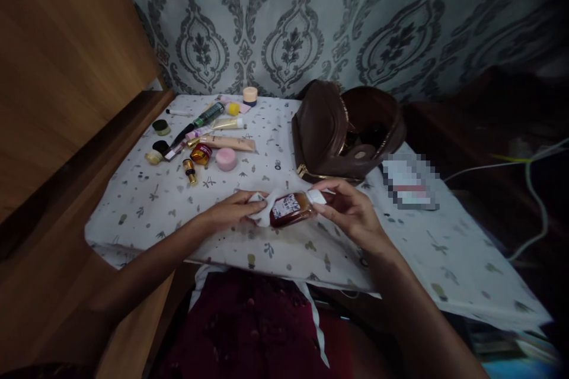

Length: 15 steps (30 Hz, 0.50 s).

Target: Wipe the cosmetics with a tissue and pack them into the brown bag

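A clear bottle of dark amber liquid with a patterned label (pixel 287 207) lies tilted sideways above the front part of the table. My right hand (pixel 351 210) pinches its white cap (pixel 316 196) between thumb and fingers. On the other side, my left hand (pixel 235 210) is closed on a white cloth or tissue (pixel 265 211), which is pressed against the base of the bottle. The fingertips of my left hand are partly hidden by the white material.
An open brown bag (pixel 326 130) stands behind the bottle. Several cosmetics, including a pink round jar (pixel 226 159) and a beige tube (pixel 229 143), lie at the left on the patterned tablecloth (pixel 178 213). A blurred-out flat item (pixel 411 183) lies right.
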### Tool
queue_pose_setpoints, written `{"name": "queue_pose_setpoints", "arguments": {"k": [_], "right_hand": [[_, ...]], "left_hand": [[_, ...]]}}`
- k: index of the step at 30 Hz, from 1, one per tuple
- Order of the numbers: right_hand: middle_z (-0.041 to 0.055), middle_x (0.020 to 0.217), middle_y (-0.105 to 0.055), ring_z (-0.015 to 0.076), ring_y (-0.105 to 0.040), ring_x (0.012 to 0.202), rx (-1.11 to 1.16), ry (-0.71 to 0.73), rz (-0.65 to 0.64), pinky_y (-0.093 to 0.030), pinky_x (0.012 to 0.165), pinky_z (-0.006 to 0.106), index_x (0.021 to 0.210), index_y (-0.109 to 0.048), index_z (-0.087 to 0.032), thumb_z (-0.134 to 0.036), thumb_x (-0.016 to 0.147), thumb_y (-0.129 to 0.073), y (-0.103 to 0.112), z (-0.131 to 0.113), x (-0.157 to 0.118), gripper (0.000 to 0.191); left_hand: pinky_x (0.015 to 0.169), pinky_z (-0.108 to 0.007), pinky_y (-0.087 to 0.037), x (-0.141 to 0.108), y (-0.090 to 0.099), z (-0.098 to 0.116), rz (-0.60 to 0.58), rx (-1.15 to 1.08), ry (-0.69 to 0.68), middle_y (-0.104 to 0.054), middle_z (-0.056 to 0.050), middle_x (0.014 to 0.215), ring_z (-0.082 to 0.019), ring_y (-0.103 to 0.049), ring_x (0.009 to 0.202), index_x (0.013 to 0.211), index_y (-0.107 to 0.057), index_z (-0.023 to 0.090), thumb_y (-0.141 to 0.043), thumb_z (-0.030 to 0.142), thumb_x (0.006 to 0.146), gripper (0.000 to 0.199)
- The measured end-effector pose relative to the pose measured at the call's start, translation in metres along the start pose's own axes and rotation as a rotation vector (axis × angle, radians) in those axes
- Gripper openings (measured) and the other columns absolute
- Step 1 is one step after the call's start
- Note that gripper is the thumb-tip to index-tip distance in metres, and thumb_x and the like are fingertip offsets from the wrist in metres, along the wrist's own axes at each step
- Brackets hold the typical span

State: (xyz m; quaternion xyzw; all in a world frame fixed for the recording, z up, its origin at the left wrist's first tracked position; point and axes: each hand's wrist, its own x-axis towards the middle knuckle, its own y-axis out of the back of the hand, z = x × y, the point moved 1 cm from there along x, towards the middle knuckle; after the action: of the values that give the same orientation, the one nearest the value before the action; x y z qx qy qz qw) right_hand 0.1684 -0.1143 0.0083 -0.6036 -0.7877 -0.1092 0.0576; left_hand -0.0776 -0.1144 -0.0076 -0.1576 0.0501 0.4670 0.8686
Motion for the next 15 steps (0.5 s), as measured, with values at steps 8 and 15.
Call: {"name": "queue_pose_setpoints", "arguments": {"k": [8,15], "right_hand": [[0.0013,0.083,-0.064,0.0156,-0.063,0.064,0.092,0.034,0.051,-0.056,0.059,0.030,0.093,-0.062,-0.025,-0.047,0.071,-0.081,-0.009,-0.001,0.000,0.037],[0.0010,0.079,-0.065,0.0156,-0.063,0.062,0.065,0.060,0.092,-0.057,0.060,0.033,0.090,-0.065,-0.024,-0.050,0.069,-0.081,-0.020,-0.004,0.000,0.037]], "left_hand": [[0.031,-0.016,-0.027,0.005,-0.024,0.002,0.112,-0.367,0.102,-0.065,-0.005,0.060,-0.013,-0.059,0.045,0.084,-0.066,0.012,-0.064,0.052,0.084,0.040],[0.028,-0.014,-0.010,0.012,-0.027,0.003,0.248,-0.584,0.134,-0.050,0.002,0.047,-0.005,-0.038,0.033,0.067,-0.059,0.013,-0.058,0.032,0.086,0.026]]}}
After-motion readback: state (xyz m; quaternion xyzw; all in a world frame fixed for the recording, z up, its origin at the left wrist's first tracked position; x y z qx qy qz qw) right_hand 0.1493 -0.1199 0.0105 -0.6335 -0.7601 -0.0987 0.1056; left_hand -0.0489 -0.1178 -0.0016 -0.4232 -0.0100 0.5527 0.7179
